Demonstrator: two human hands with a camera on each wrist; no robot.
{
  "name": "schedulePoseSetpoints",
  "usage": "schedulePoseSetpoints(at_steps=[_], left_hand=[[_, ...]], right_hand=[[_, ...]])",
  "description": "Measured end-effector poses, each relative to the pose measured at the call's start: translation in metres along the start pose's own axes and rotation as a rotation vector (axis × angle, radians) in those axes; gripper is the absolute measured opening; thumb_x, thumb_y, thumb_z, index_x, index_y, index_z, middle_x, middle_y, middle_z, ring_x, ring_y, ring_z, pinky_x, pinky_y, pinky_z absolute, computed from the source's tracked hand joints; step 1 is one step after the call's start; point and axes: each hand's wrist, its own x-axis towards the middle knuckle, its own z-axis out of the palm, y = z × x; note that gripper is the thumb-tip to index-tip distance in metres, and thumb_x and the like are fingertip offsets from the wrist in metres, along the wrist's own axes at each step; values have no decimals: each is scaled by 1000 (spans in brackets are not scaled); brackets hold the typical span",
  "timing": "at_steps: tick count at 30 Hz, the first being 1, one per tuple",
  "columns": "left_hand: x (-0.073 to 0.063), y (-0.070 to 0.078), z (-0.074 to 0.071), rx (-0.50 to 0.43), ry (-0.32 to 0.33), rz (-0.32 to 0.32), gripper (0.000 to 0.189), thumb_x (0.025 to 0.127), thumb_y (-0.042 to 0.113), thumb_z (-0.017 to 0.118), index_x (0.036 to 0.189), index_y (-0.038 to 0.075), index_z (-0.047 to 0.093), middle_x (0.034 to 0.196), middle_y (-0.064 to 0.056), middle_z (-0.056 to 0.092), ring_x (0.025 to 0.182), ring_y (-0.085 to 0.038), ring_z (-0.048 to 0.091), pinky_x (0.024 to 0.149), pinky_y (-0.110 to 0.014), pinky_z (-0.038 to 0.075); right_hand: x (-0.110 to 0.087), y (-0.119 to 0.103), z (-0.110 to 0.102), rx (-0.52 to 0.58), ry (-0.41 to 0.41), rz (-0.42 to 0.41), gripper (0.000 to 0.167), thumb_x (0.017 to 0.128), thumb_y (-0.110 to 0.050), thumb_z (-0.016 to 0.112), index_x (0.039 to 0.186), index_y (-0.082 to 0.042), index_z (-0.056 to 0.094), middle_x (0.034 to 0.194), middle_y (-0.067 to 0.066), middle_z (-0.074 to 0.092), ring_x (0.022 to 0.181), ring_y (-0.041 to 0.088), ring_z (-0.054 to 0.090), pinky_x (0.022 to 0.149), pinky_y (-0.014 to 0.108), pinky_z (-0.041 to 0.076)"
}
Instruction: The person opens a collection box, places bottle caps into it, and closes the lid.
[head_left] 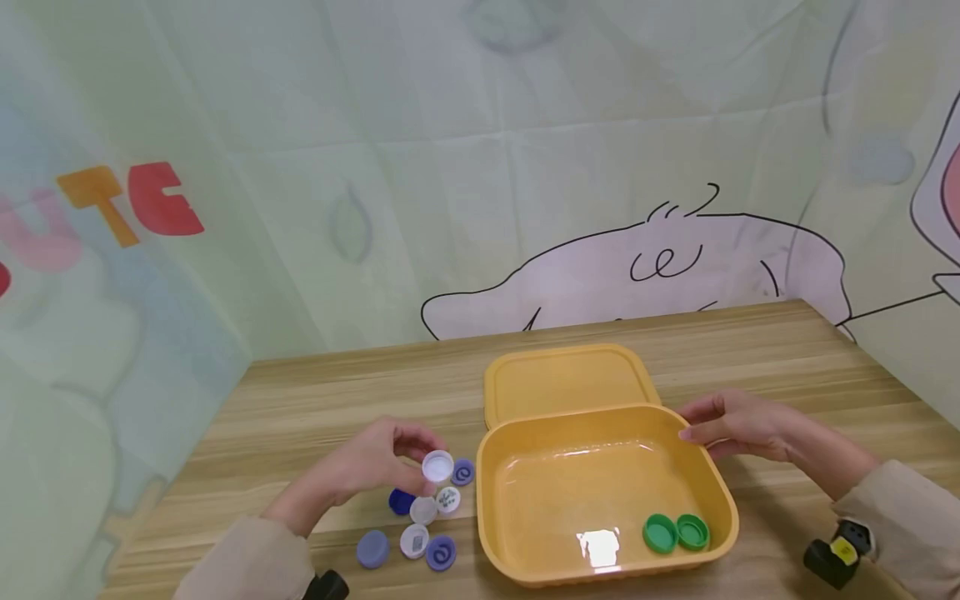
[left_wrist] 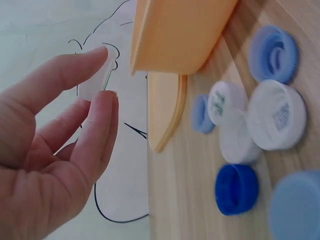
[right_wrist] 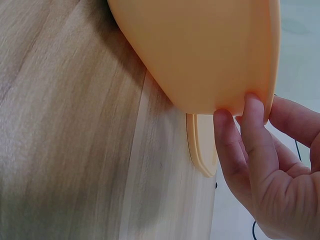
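Between thumb and fingers my left hand (head_left: 378, 458) pinches a white bottle cap (head_left: 437, 467), raised over the loose caps left of the yellow box (head_left: 517, 567). The left wrist view shows this cap (left_wrist: 96, 80) edge-on, pale and translucent. My right hand (head_left: 746, 427) grips the box at its far right corner; in the right wrist view its fingers (right_wrist: 254, 120) press the outer wall and the thumb is at the rim. Inside the box, near its front right, two green caps (head_left: 660, 533) lie side by side.
Left of the box lie several caps: a dark blue cap (left_wrist: 236, 190), white caps (left_wrist: 276, 115), purple-blue caps (head_left: 441, 552) and a light blue cap (head_left: 372, 549). The yellow lid (head_left: 570, 379) lies flat behind the box. A printed cloth (head_left: 375, 167) hangs past the table's back edge.
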Motion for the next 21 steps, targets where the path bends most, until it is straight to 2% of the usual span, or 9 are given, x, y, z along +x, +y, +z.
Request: schedulePoseSetpoints(at_steps=[8, 21], left_hand=[[14, 18, 10, 5, -77, 66, 37, 68, 4, 78, 103, 2, 66, 93, -5, 65, 90, -21, 59, 79, -31, 49], [34, 31, 23, -12, -146, 92, 35, 67, 4, 76, 101, 5, 67, 93, -4, 67, 90, -19, 61, 79, -30, 49]], right_hand=[[1, -1, 1, -7, 9, 10, 51, 87, -14, 66, 124, 15, 48, 109, 14, 64, 90, 23, 64, 80, 37, 53], [1, 0, -1, 22, -2, 16, 52, 87, -13, 65, 125, 15, 46, 109, 14, 64, 90, 21, 64, 79, 36, 53]])
